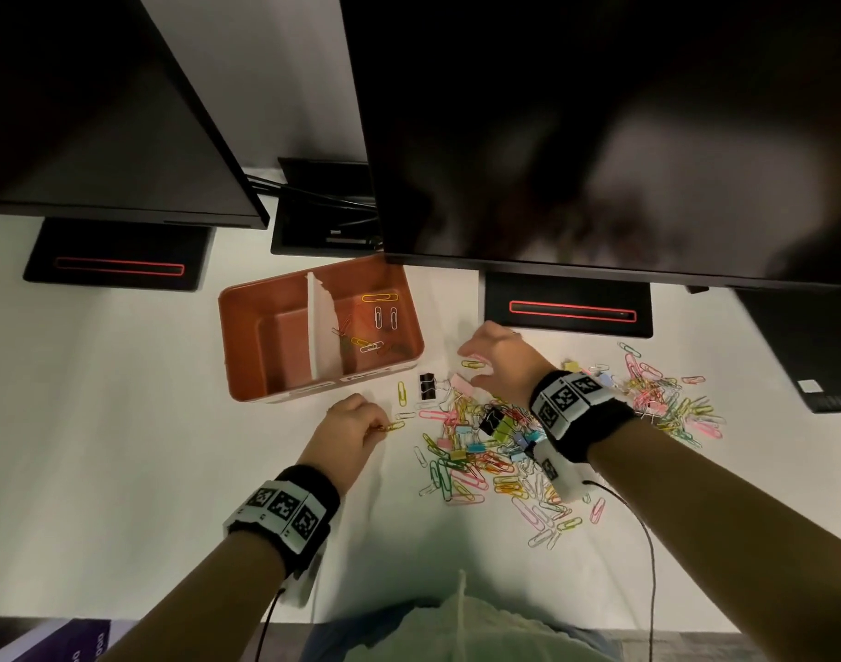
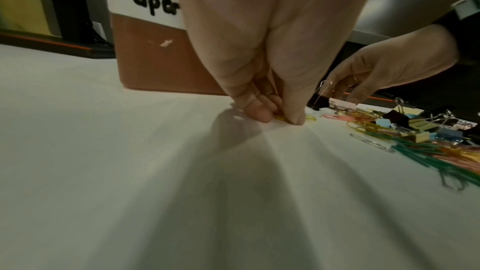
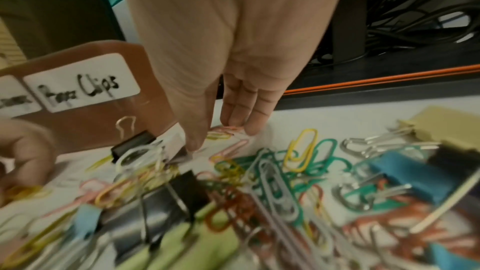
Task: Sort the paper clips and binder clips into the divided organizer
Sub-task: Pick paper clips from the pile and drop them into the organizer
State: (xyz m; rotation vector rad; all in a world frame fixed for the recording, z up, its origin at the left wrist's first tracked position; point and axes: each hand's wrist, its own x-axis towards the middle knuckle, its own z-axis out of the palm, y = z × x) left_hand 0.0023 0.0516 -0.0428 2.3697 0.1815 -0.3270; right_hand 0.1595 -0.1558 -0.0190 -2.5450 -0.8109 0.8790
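A brown organizer (image 1: 246,336) with a white paper divider (image 1: 320,327) stands at the table's middle; its right compartment holds several paper clips (image 1: 377,317), and its label (image 3: 80,85) reads "Paper Clips". My left hand (image 1: 379,428) pinches a yellow paper clip (image 1: 394,426) that lies on the table in front of the box; the left wrist view shows the fingertips (image 2: 262,116) pressed on it. My right hand (image 1: 471,370) hovers open over another yellow paper clip (image 1: 473,364), its straight fingers (image 3: 241,122) touching down beside pink and yellow clips (image 3: 223,131). A black binder clip (image 1: 427,387) stands nearby.
A mixed pile of coloured paper clips and binder clips (image 1: 504,446) spreads right of the box, with a second heap (image 1: 667,398) further right. Two dark monitors (image 1: 600,136) overhang the table; their bases (image 1: 569,305) and a cable box (image 1: 323,207) sit behind.
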